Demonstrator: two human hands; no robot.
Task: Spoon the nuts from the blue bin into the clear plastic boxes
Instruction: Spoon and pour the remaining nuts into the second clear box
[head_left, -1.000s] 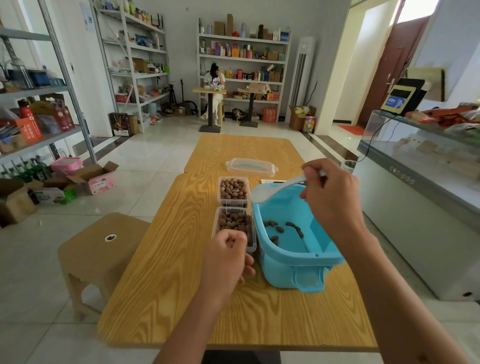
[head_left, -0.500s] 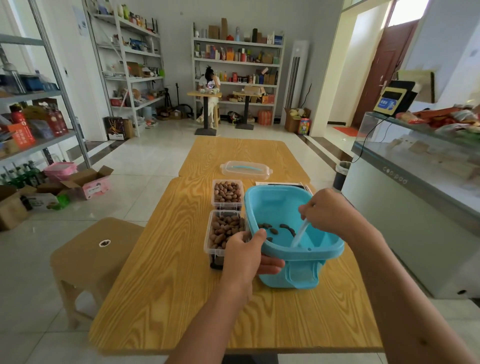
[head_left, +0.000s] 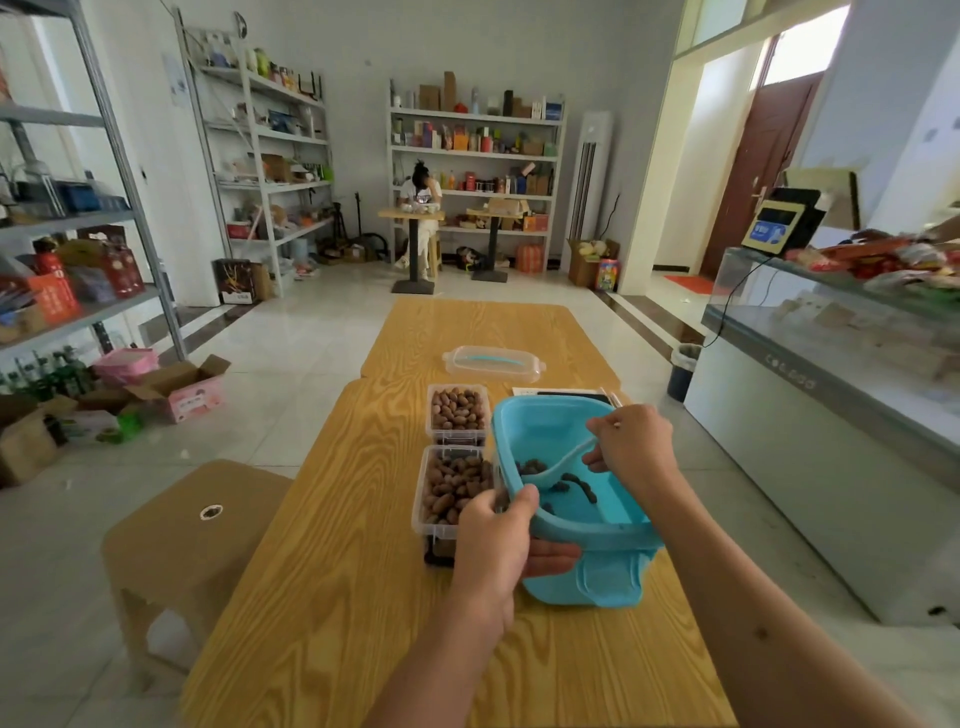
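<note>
The blue bin (head_left: 540, 421) stands on the wooden table (head_left: 337, 597), tipped toward its left side, with a few dark nuts (head_left: 579, 486) on its bottom. My left hand (head_left: 498, 540) grips the bin's near left rim, thumb over the edge. My right hand (head_left: 631, 449) holds a white spoon (head_left: 563, 465) whose bowl is down among the nuts. Two clear plastic boxes lie left of the bin: the near box (head_left: 452, 488) and the far box (head_left: 458, 410), both filled with brown nuts.
A clear lid (head_left: 493, 362) with a blue handle lies farther back on the table. A brown stool (head_left: 192, 540) stands left of the table, a glass counter (head_left: 831, 395) to the right. Papers (head_left: 566, 391) lie behind the bin.
My right hand brought the spoon from above the bin down into it among the nuts. My left hand moved from the table to the bin's rim and tipped it.
</note>
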